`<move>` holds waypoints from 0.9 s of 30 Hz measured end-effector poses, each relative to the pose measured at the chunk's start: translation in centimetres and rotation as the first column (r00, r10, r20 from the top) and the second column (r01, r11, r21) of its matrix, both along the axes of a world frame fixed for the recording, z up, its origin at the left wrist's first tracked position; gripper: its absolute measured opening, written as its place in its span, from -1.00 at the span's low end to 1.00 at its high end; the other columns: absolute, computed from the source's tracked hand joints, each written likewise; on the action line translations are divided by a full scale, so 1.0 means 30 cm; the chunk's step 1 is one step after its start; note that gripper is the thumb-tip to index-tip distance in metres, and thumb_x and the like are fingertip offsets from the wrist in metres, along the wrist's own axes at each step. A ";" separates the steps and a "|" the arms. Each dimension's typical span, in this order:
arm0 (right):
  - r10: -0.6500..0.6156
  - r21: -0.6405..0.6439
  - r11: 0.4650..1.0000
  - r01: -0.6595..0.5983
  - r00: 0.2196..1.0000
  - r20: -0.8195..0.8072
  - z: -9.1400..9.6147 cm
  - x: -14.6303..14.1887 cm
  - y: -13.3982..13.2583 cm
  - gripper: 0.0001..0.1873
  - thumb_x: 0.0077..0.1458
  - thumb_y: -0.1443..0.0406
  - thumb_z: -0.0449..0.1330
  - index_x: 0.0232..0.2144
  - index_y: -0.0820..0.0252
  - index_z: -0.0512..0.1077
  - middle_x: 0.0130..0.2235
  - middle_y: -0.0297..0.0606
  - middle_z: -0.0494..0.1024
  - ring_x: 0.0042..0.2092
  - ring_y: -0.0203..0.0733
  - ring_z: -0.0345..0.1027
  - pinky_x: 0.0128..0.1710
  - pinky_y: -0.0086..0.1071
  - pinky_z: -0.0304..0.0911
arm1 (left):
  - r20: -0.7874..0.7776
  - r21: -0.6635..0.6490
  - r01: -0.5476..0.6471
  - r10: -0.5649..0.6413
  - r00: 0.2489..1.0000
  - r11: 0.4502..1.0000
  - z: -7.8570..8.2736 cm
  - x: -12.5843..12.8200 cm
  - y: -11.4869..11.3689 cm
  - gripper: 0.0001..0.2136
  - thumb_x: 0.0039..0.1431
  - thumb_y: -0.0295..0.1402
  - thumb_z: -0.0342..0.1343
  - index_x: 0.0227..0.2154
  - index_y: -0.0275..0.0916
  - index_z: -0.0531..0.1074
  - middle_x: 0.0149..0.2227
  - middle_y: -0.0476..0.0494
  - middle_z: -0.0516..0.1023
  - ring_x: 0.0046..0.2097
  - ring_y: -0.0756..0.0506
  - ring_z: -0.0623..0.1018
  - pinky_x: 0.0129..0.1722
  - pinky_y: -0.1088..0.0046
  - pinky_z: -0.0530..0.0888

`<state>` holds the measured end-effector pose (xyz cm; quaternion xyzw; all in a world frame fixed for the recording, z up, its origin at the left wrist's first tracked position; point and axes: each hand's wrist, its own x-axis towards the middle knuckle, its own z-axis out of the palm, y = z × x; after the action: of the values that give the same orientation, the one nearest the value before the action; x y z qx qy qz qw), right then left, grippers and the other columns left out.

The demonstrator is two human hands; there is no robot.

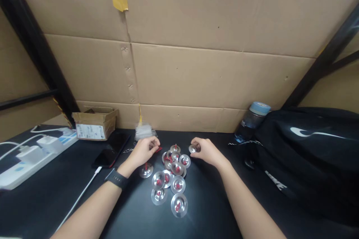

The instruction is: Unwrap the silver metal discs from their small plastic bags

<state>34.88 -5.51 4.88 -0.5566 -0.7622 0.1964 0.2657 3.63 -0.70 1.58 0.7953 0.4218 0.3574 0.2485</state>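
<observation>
Several small silver discs (171,179) with red centres lie in a loose pile on the black table (202,209). My left hand (145,150), with a black watch on its wrist, is closed in a pinch on a small red piece just left of the pile's far end. To the right of the pile's far end, my right hand (204,150) pinches one silver disc (193,149). One disc (146,170) lies apart, under my left wrist.
A black phone (110,149) with a white cable lies left of my hands, beside a white power strip (33,155) and a small cardboard box (95,123). A clear packet (144,131) stands behind. A bottle (251,120) and black bag (308,157) fill the right. Cardboard walls the back.
</observation>
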 end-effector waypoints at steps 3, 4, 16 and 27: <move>-0.042 -0.054 0.997 0.049 0.991 0.126 -0.020 0.052 0.020 -0.65 -0.20 0.29 0.47 -0.27 0.13 0.55 -0.30 -0.31 0.63 -0.23 -0.14 0.47 -0.24 -0.39 0.24 | -0.128 0.048 0.050 -0.044 0.991 0.998 -0.014 -0.023 0.014 -0.88 0.13 -0.50 0.09 -0.30 -0.19 0.47 -0.34 -0.06 0.61 -0.26 -0.09 0.60 -0.21 0.43 0.45; -0.044 -0.062 0.997 0.053 0.989 0.144 -0.025 0.060 0.024 -0.65 -0.21 0.29 0.47 -0.28 0.12 0.56 -0.30 -0.31 0.63 -0.22 -0.13 0.47 -0.23 -0.39 0.23 | -0.158 0.062 0.067 -0.056 0.986 0.996 -0.017 -0.024 0.013 -0.85 0.12 -0.53 0.09 -0.29 -0.19 0.47 -0.33 -0.05 0.61 -0.26 -0.09 0.60 -0.20 0.43 0.45; 0.256 -0.001 0.966 -0.260 0.948 0.188 0.031 -0.040 -0.029 -0.67 -0.07 0.18 0.45 -0.18 -0.01 0.60 -0.10 -0.29 0.59 -0.05 -0.08 0.44 -0.03 -0.33 0.23 | -0.274 0.173 0.085 -0.035 0.961 0.981 -0.008 -0.007 0.001 -0.87 0.23 -0.41 0.08 -0.22 -0.17 0.50 -0.21 -0.12 0.59 -0.13 -0.15 0.55 -0.08 0.35 0.41; 0.464 0.043 0.877 -0.478 0.868 0.178 0.033 -0.173 -0.094 -0.85 0.01 0.35 0.34 -0.29 0.11 0.57 -0.25 -0.34 0.57 -0.26 -0.24 0.44 -0.25 -0.44 0.26 | -0.048 0.118 0.009 -0.004 0.999 0.993 0.053 0.023 -0.039 -0.87 0.26 -0.36 0.09 -0.23 -0.18 0.54 -0.28 -0.07 0.62 -0.26 -0.10 0.58 -0.27 0.44 0.42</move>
<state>29.70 -8.34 5.87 -0.3560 -0.9017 0.1764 0.1706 4.31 -1.87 3.16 0.8183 0.4031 0.3620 0.1920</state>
